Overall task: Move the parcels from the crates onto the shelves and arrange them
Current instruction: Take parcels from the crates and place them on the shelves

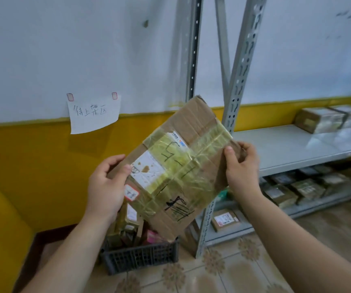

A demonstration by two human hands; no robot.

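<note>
I hold a flat brown cardboard parcel (176, 166) up in front of me, tilted, its face covered in clear tape, a white label and black marker writing. My left hand (104, 185) grips its left edge with the thumb on the label. My right hand (242, 168) grips its right edge, thumb on the front. Below the parcel a dark plastic crate (140, 256) stands on the floor with several more parcels (128, 223) upright in it. To the right is the grey metal shelf (293, 151).
Two taped boxes (328, 119) sit at the back right of the middle shelf board. Several parcels (297, 187) lie on the lowest board, one small box (225, 220) near its front. A handwritten paper note (94, 115) hangs on the white-and-yellow wall. The floor is patterned tile.
</note>
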